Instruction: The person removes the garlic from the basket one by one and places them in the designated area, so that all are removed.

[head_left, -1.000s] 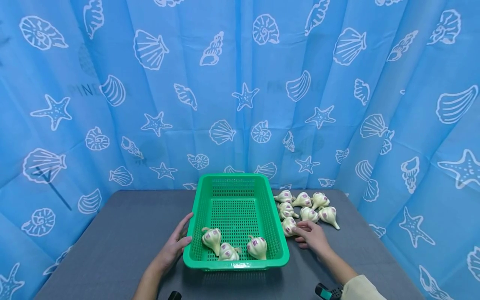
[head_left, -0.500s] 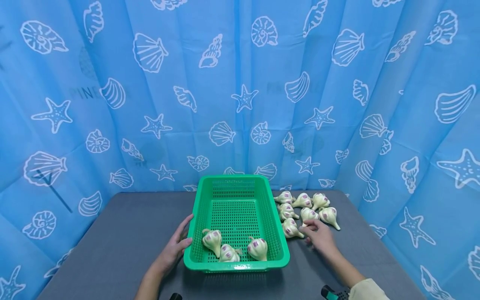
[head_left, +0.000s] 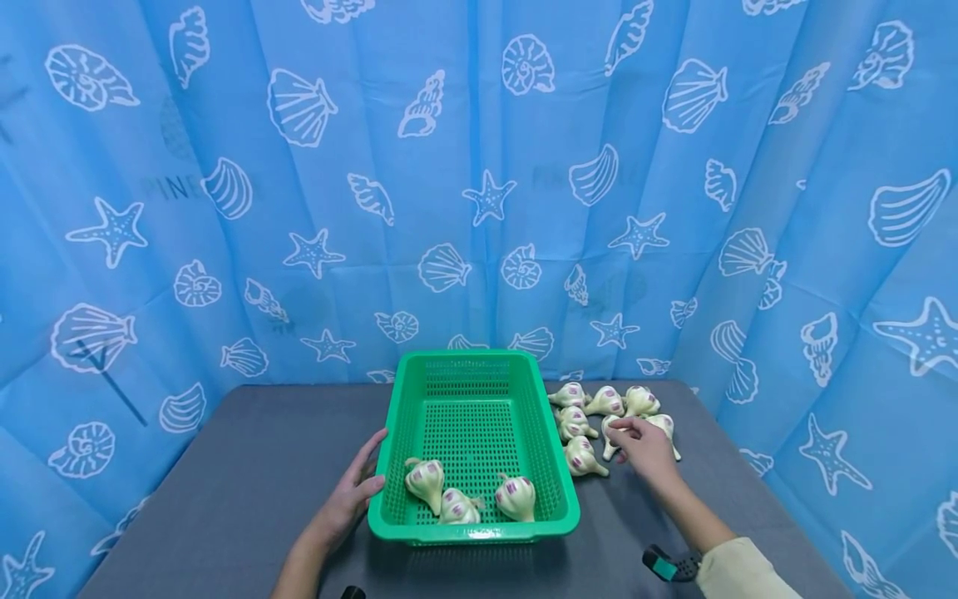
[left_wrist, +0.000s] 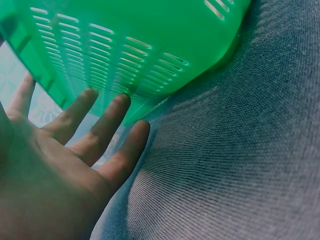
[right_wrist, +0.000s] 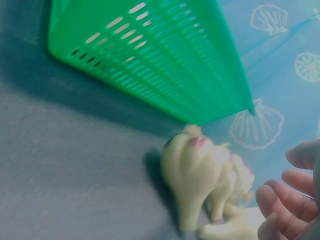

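Right grip (head_left: 645, 449), its fingers bent, is over a garlic bulb (head_left: 609, 449) on the worktop (head_left: 284, 449), to the right of a green plastic basket (head_left: 473, 531). Fingers cover part of this bulb, whose stem points toward the person; whether they pinch it or only hover cannot be told, even in the right wrist view.

Left grip (head_left: 350, 492) has its fingers spread apart and mostly straight, resting at the left side of the basket, which lies in the middle of the worktop. From the left wrist, the fingers reach toward the slotted wall.

Inside the basket, three more bulbs lie at the near end: one by the left wall (head_left: 425, 484), one just beside it against the near wall (head_left: 460, 507), and one toward the right (head_left: 516, 497). All are pale with purple patches.

Outside, six other bulbs (head_left: 584, 457) cluster close around the first, three of them in a row just beside the basket's right wall.

Beyond the worktop hangs a blue curtain (head_left: 554, 233) printed with white shells and starfish. A cream sleeve (head_left: 741, 570) covers the right forearm.
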